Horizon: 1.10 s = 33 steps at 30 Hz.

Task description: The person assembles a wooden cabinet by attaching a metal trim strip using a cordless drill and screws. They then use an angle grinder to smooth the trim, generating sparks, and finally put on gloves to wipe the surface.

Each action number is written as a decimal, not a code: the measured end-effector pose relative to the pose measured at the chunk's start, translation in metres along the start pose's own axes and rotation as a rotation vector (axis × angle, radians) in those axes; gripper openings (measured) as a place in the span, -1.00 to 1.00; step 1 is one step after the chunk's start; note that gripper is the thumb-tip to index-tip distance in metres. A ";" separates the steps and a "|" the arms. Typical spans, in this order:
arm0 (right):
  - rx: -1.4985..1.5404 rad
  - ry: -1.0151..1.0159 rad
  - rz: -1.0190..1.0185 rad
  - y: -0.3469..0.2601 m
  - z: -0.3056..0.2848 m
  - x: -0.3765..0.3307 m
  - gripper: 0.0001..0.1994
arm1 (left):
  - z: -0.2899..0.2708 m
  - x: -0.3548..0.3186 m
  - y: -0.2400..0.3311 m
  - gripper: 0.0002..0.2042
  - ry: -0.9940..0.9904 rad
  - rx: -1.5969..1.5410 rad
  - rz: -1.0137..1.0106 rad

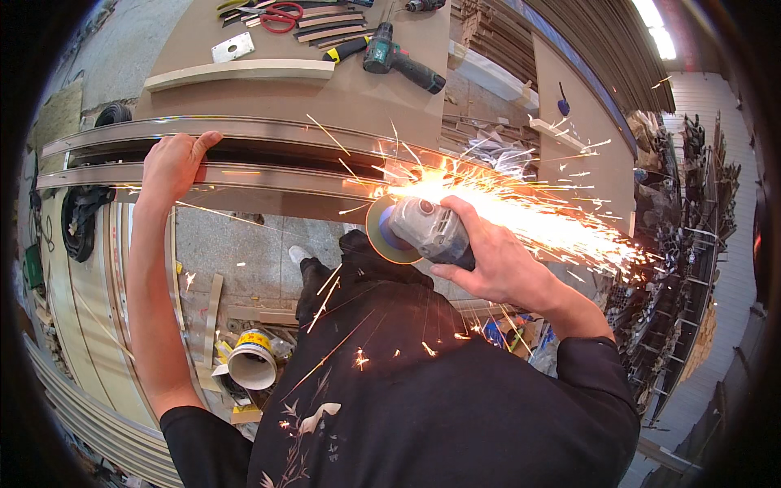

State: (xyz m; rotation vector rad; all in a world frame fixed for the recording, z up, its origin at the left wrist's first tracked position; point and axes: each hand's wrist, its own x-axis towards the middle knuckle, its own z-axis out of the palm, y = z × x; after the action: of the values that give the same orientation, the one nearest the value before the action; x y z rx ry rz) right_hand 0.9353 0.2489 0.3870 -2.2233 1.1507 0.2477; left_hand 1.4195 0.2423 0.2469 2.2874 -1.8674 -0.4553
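right hand [506, 264] on grinder [433, 231], yellow-labelled bucket [251, 364]

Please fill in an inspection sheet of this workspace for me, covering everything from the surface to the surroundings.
Surface: flat brown tabletop, partly covered.
Work things: long brownish metal profile; grey handheld angle grinder with a thin round disc, bright orange sparks spraying rightward.
Clutter: green-and-black cordless drill, pale wooden strip on the tabletop; white-and-yellow bucket below.
Hands: left hand holds the profile; right hand grips the grinder; both bare.
Cables: none seen at the grinder.
Surroundings: dark long stock racked at right; grey floor littered with scraps.
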 end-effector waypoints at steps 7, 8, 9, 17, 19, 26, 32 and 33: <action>0.031 0.012 -0.016 0.001 0.001 0.001 -0.07 | -0.014 -0.001 0.013 -0.18 -0.141 -0.061 -0.049; 0.038 0.013 -0.003 0.000 0.001 0.000 -0.08 | -0.009 -0.001 0.011 -0.19 -0.057 -0.051 -0.003; 0.044 0.012 0.004 0.000 0.001 0.001 -0.09 | -0.004 -0.004 0.009 -0.20 0.030 -0.041 0.038; 0.035 0.003 -0.050 0.011 0.004 0.003 -0.09 | -0.010 -0.003 0.018 -0.20 -0.061 -0.119 -0.015; 0.070 0.048 -0.070 0.010 0.006 0.003 -0.10 | -0.006 -0.004 0.013 -0.20 -0.043 -0.069 -0.007; 0.133 0.067 -0.070 -0.012 -0.005 -0.005 -0.11 | -0.006 -0.013 0.004 -0.26 0.047 -0.085 -0.028; 0.170 0.360 0.126 -0.017 -0.014 -0.023 -0.17 | 0.005 -0.094 -0.038 -0.56 0.764 -0.700 0.022; 0.208 0.416 0.150 -0.017 -0.012 -0.025 -0.19 | 0.020 -0.122 -0.061 -0.58 0.785 -0.759 -0.067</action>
State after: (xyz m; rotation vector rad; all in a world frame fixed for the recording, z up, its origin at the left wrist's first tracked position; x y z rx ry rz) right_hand 0.9327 0.2655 0.4147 -2.0583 1.4887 -0.2778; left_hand 1.4480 0.3759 0.2256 1.6457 -0.9971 -0.1695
